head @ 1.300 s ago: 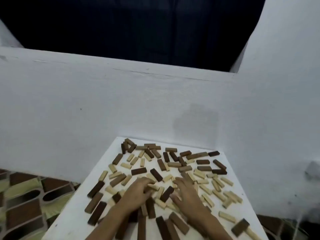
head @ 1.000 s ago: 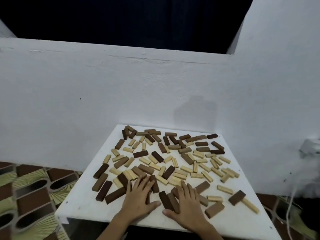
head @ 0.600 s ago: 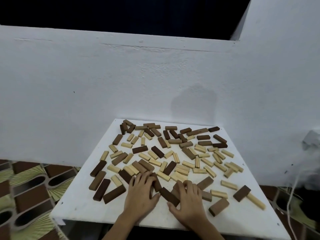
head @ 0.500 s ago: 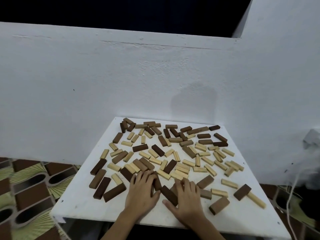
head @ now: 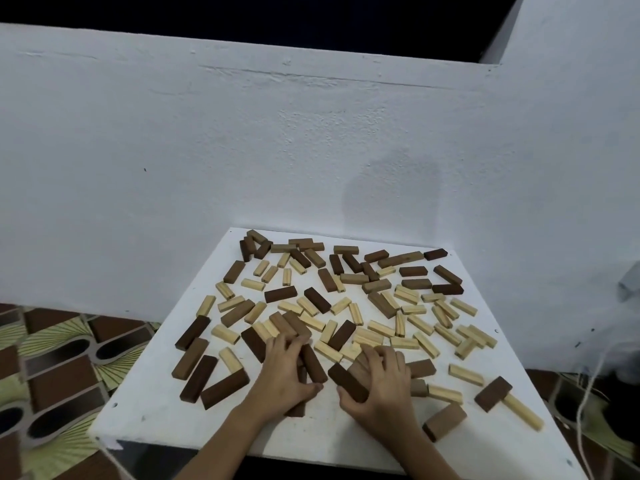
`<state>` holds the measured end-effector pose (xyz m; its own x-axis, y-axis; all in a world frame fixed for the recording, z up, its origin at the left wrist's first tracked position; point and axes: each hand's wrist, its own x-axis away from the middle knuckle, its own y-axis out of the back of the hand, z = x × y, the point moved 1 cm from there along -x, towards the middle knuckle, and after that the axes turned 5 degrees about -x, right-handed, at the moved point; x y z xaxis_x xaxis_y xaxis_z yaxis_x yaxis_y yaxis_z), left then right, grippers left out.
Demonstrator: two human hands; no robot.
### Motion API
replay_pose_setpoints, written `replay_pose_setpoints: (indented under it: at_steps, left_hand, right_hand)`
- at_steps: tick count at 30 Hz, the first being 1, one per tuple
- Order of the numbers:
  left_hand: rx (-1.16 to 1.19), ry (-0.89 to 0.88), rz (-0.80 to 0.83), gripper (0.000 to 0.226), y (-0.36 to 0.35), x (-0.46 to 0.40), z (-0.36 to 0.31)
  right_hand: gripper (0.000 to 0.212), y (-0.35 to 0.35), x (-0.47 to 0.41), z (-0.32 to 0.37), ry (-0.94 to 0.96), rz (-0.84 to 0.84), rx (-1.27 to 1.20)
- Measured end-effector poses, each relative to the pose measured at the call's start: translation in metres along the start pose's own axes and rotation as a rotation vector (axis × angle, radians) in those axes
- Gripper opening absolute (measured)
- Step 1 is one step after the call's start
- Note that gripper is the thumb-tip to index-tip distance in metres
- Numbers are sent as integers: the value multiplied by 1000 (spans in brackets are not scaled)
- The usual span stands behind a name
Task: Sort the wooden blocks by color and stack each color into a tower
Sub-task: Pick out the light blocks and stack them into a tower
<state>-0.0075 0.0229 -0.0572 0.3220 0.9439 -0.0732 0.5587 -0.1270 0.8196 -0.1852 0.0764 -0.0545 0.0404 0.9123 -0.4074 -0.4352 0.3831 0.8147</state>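
1. Wooden blocks (head: 313,301) in pale, mid-brown and dark-brown tones lie scattered flat across a white table (head: 149,407); no tower stands.
2. Partly hidden under the left hand (head: 282,374), a dark block (head: 313,363) is gripped between curled fingers and thumb; further blocks beneath the palm are hard to make out.
3. Right hand (head: 379,389) curls round another dark block (head: 346,381), fingers bent over a mid-brown piece behind it.
4. Both forearms are cut off at the bottom edge.
5. Rough white plaster wall (head: 242,150) rises behind; patterned brown-and-green floor tiles (head: 52,368) show at left.
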Motion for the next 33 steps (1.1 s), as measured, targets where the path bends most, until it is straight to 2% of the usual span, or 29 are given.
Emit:
replay_pose_setpoints:
  at_steps: [3, 6, 13, 17, 20, 23, 26, 30, 33]
  left_hand:
    - [18, -28, 11, 83, 2, -5, -1]
    - [55, -43, -4, 84, 8, -15, -4]
    - [119, 60, -55, 88, 22, -78, -24]
    - [156, 20, -119, 94, 24, -120, -37]
    - [137, -24, -102, 93, 30, -134, -35]
    - [82, -50, -133, 77, 36, -128, -19]
    - [32, -19, -174, 63, 42, -110, 8]
    - [-54, 73, -223, 53, 55, -70, 44]
    - [-139, 194, -336, 46, 66, -38, 69]
  right_hand:
    - [71, 3, -14, -2, -55, -11, -72]
    - [77, 6, -36, -4, -209, 50, -186]
    - [73, -8, -113, -24, -486, -51, -297]
    - [84, -7, -154, -28, -532, -66, -398]
    - [85, -6, -165, -24, -491, -33, -453]
    - [74, -8, -150, -12, -362, -7, -500]
    - [64, -16, -119, 9, -231, 87, -484]
    - [80, -36, -70, 40, -52, 293, -362]
    - [86, -49, -39, 58, 122, 387, -292]
